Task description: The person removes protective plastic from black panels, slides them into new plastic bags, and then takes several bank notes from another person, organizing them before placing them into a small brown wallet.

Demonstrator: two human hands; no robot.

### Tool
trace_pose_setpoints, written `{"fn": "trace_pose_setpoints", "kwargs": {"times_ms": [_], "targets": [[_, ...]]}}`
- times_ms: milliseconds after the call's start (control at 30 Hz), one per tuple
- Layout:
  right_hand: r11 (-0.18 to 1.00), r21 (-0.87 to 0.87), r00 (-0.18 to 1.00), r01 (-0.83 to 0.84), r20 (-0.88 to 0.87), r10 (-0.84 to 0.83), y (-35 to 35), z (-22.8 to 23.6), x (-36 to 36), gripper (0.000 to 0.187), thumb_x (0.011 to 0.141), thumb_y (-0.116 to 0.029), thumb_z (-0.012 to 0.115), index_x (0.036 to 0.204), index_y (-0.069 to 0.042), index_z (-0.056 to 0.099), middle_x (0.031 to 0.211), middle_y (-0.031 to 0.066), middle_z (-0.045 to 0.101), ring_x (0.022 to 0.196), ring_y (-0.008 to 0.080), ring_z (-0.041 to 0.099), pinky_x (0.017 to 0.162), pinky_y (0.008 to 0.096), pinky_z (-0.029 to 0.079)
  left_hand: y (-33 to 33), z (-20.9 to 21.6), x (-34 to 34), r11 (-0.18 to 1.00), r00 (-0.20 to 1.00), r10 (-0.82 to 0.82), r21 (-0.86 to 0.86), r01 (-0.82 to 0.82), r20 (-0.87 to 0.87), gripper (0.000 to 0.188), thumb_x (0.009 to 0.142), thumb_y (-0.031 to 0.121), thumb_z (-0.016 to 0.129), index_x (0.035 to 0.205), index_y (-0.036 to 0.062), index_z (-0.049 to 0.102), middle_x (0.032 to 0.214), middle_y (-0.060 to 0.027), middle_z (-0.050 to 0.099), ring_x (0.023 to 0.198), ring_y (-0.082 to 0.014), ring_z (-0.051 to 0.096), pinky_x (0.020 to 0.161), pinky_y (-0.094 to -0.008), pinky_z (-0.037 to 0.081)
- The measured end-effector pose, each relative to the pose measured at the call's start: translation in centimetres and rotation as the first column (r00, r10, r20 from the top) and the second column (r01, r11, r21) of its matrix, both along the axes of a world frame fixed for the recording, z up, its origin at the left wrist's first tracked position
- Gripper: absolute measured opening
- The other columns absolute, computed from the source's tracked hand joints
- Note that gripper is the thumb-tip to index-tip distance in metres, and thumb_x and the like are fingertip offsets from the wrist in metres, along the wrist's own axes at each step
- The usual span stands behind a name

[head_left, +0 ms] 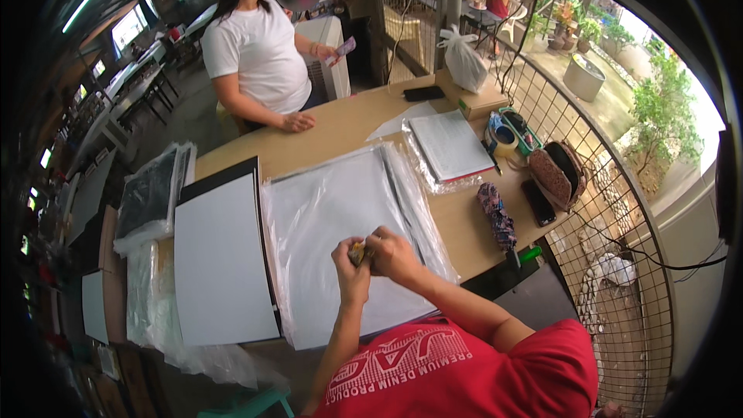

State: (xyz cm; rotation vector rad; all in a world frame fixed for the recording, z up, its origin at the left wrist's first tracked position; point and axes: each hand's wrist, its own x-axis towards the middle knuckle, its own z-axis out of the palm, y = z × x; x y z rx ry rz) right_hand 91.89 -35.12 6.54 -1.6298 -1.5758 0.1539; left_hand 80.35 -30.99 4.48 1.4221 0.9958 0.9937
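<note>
My left hand (351, 269) and my right hand (393, 254) are close together over the near part of the table. Between their closed fingers is a small yellow and dark thing (357, 253), too small and covered to name. The left hand grips it, while the right fingers pinch at its right side. Beneath both hands lies a large white sheet or panel in clear plastic (317, 213). To its left is another large white panel (220, 259) with black edges.
Across the table (340, 120) stands a person in a white T-shirt (259, 54), holding purple paper. On the right lie a folded umbrella (495, 215), a phone (538, 201), a pouch (553, 174), tape (503, 139) and plastic-covered papers (447, 143). Wire mesh (619, 240) borders that side.
</note>
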Motion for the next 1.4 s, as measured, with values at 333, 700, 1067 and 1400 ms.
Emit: {"fn": "trace_pose_setpoints", "kwargs": {"times_ms": [333, 700, 1067, 1400], "targets": [[0.99, -0.012, 0.989, -0.143, -0.034, 0.142, -0.4, 1.3, 0.9, 0.023, 0.068, -0.007, 0.07, 0.09, -0.003, 0.068, 0.082, 0.0135, 0.063, 0.079, 0.0283, 0.063, 0.067, 0.0378, 0.052, 1.7, 0.2, -0.6, 0.982, 0.973, -0.038, -0.173, 0.079, 0.228, 0.034, 0.077, 0.002, 0.064, 0.11, 0.0076, 0.057, 0.118, -0.0099, 0.039, 0.105, -0.021, 0.048, 0.091, -0.0317, 0.044], [0.989, 0.128, 0.875, 0.081, -0.485, -0.009, 0.1, 2.4, 1.5, 0.019, 0.078, 0.003, 0.067, 0.094, -0.004, 0.06, 0.08, 0.013, 0.061, 0.066, 0.0275, 0.063, 0.06, 0.0338, 0.05, 1.1, 4.0, -0.3, 0.872, 0.512, -0.144, -0.136, 0.469, 0.847, 0.061, 0.081, 0.027, 0.077, 0.13, 0.0061, 0.048, 0.125, -0.0092, 0.053, 0.116, -0.02, 0.053, 0.098, -0.0343, 0.045], [0.995, 0.098, 0.946, 0.027, -0.323, 0.006, -2.4, 4.1, 3.2, 0.032, 0.078, -0.002, 0.073, 0.109, -0.009, 0.067, 0.098, 0.0111, 0.055, 0.079, 0.0192, 0.059, 0.07, 0.0293, 0.052, 1.4, -2.2, 0.4, 0.722, 0.617, -0.038, -0.405, 0.561, 0.786, 0.034, 0.091, 0.019, 0.065, 0.12, 0.0042, 0.053, 0.109, -0.0052, 0.062, 0.097, -0.0155, 0.062, 0.085, -0.0297, 0.055], [0.992, -0.053, 0.854, 0.114, -0.505, -0.125, -4.0, 1.5, 3.7, 0.017, 0.076, 0.001, 0.068, 0.092, -0.003, 0.071, 0.088, 0.0151, 0.063, 0.074, 0.0298, 0.064, 0.066, 0.0364, 0.052, 0.1, -0.8, 3.2, 0.765, 0.789, -0.059, -0.48, 0.429, 0.611, 0.03, 0.082, 0.011, 0.074, 0.108, 0.0077, 0.058, 0.096, -0.0011, 0.062, 0.081, -0.0106, 0.06, 0.07, -0.0234, 0.05]]}}
